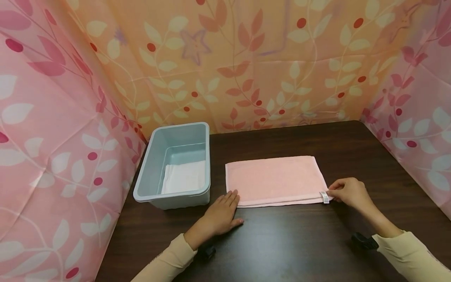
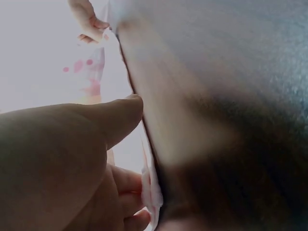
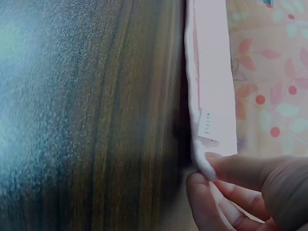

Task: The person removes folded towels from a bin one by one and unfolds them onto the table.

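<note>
A pink towel, folded into a flat rectangle, lies on the dark table with a small white label at its near right corner. My right hand pinches that corner between thumb and fingers; the right wrist view shows the pinched towel edge close up beside the label. On the towel's near left corner rests my left hand, its fingers extended and its thumb apart, off the near edge. In the left wrist view the thumb partly covers the towel.
To the left of the towel stands a grey-blue plastic bin with a folded white cloth inside. The dark wooden table extends in front of the towel. Patterned curtains enclose the back and both sides.
</note>
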`<move>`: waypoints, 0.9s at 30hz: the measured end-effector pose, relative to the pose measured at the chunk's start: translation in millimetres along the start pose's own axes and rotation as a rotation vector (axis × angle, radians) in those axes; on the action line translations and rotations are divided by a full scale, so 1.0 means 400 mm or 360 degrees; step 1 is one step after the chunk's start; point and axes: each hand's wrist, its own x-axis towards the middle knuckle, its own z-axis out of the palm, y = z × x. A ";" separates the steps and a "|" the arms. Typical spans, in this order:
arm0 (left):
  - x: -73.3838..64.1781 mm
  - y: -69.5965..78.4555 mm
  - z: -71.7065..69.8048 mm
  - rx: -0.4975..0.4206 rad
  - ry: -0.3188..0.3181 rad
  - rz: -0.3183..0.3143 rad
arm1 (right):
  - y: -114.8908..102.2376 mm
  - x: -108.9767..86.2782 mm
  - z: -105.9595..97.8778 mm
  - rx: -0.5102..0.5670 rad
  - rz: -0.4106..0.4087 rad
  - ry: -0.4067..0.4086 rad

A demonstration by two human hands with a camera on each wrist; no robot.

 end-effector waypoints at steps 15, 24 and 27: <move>-0.020 0.001 -0.015 -0.0042 -0.0007 0.0064 | -0.110 0.066 -0.028 -0.0303 -0.0165 -0.0045; -0.078 0.003 -0.022 -0.0109 0.0056 0.0164 | -0.312 0.137 0.112 0.0017 -0.0765 -0.0046; -0.100 0.000 -0.023 -0.0177 0.0020 0.0185 | -0.376 0.145 0.171 0.0106 -0.0915 -0.0151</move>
